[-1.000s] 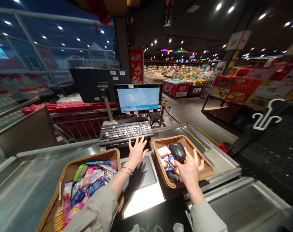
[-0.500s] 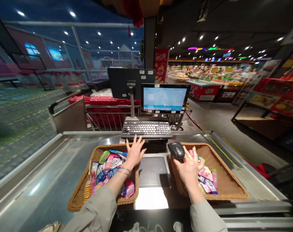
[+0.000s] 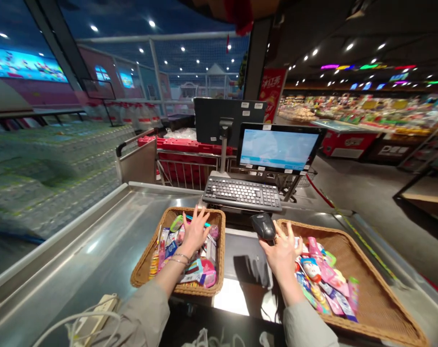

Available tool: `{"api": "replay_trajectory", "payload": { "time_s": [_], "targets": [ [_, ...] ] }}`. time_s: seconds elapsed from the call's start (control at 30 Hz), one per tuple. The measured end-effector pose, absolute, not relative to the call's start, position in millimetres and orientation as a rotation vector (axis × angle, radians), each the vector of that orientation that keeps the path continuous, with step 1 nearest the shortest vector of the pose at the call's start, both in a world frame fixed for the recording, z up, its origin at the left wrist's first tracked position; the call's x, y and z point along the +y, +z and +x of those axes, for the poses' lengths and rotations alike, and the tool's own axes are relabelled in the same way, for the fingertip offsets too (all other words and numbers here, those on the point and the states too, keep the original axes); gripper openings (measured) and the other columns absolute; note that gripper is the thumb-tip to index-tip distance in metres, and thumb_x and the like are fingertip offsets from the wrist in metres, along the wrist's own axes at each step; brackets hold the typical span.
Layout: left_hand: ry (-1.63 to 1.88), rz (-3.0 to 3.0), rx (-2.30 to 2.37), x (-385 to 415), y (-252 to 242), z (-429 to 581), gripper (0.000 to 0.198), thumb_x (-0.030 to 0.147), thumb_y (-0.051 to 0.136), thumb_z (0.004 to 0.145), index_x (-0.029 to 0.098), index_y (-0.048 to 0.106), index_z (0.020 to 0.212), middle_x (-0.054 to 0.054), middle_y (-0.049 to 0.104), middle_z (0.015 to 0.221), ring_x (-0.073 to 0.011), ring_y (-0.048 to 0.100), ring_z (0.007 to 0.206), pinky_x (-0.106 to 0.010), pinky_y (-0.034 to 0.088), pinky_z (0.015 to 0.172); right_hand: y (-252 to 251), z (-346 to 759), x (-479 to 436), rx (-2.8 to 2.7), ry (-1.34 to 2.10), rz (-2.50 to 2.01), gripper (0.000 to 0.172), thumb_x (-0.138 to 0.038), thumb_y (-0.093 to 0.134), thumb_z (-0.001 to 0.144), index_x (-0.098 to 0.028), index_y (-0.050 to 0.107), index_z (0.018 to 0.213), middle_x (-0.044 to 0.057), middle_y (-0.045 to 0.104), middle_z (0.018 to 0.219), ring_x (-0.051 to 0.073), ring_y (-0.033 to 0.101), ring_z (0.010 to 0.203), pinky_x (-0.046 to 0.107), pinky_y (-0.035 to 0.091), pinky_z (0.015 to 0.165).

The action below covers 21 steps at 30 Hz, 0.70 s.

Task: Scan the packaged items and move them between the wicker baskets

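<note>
My left hand point(image 3: 196, 233) hovers over the left wicker basket point(image 3: 222, 250), its fingers spread and holding nothing. Small colourful packaged goods fill that basket, including a pink item point(image 3: 208, 270) near its front; my hand and wrist hide some of them. A black handheld barcode scanner point(image 3: 263, 226) is gripped in my right hand point(image 3: 282, 255), its head pointing forward and left, its handle mostly hidden by my fingers. Just right of that hand is the right wicker basket point(image 3: 379, 284), where more small packets point(image 3: 327, 274) lie heaped toward its left side.
Behind the baskets sit a keyboard point(image 3: 242, 193) and a lit screen point(image 3: 278, 148). The steel counter point(image 3: 103, 246) has a raised rim. A power strip point(image 3: 96, 320) with white cable lies at the lower left. A metal shopping cart point(image 3: 182, 168) stands beyond.
The view has swung left, so the surroundings appear further right. My left hand has shifted from the left basket's right back edge to over its contents. My right hand still grips the scanner.
</note>
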<state>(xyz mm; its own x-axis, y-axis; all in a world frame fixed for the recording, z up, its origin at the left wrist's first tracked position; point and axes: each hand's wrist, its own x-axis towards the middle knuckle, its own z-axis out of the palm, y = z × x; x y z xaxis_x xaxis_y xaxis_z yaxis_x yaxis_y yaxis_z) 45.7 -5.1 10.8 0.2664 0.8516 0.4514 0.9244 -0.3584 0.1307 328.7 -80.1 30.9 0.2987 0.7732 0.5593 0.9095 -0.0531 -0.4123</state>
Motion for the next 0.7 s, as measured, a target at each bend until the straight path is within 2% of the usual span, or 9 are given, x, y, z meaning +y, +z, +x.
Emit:
{"api": "replay_trajectory", "payload": {
  "time_s": [0.43,0.7],
  "targets": [
    [-0.519,-2.202,-1.896,-26,-8,-16,0.045,0.036,0.053,0.089,0.028,0.055,0.133,-0.012,0.041,0.152,-0.0344,0.023,0.147,-0.071,0.008,0.113,26,296,-72,-1.624,-0.138,-1.791,0.033,-0.042,0.047,0.082,-0.023,0.073,0.086,0.008,0.064,0.128,0.034,0.032,0.138,0.064,0.014,0.107],
    [-0.440,-2.190,-1.955,-38,-4,-41,0.045,0.035,0.049,0.091,0.028,0.054,0.136,-0.011,0.036,0.155,-0.0346,0.023,0.147,-0.072,0.002,0.112,17,282,-65,-1.639,-0.098,-1.771,0.036,-0.047,0.046,0.082,-0.024,0.073,0.085,0.007,0.065,0.126,0.033,0.033,0.137,0.063,0.014,0.107]
  ]
}}
